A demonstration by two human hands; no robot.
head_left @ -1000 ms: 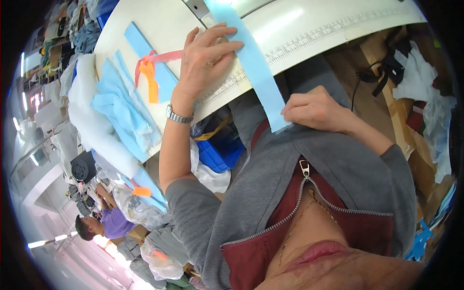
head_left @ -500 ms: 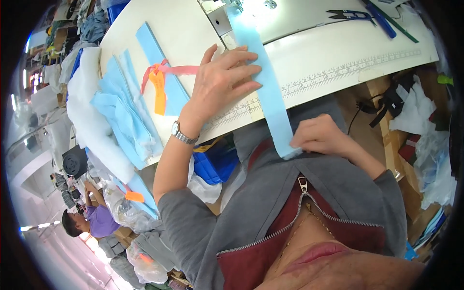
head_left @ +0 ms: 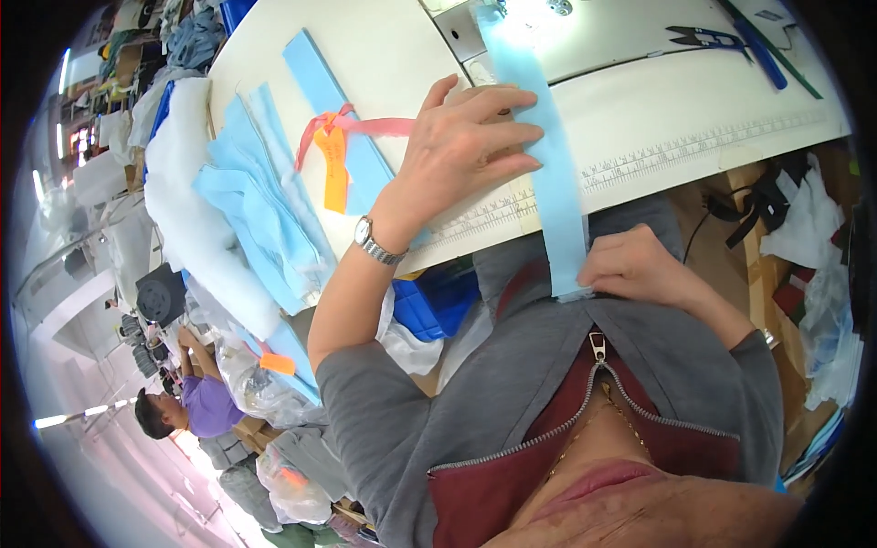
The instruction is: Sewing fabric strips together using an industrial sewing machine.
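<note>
A long light-blue fabric strip (head_left: 550, 192) runs from the lit metal plate of the sewing machine (head_left: 548, 11) down over the table's front edge towards my lap. My left hand (head_left: 470, 137) lies at the strip's left side on the table, fingers stretched out and apart, their tips touching its edge. Near my body, my right hand (head_left: 632, 263) is closed, pinching the lower right edge of the strip by its frayed end. The right fingertips are partly hidden. Left of my left hand lies a folded blue strip (head_left: 315, 68) with a pink ribbon (head_left: 384, 126) and an orange tag (head_left: 334, 169).
Blue fabric pieces (head_left: 260, 183) and white padding (head_left: 183, 173) fill the table's left side. Thread snippers (head_left: 708, 38) and a blue pen-like tool (head_left: 763, 55) lie far right. A printed ruler (head_left: 694, 151) follows the front edge. A person in purple (head_left: 208, 402) is at far left.
The whole view has shifted, so the table and hands appear farther right. Both hands keep nearly the same places on the strip.
</note>
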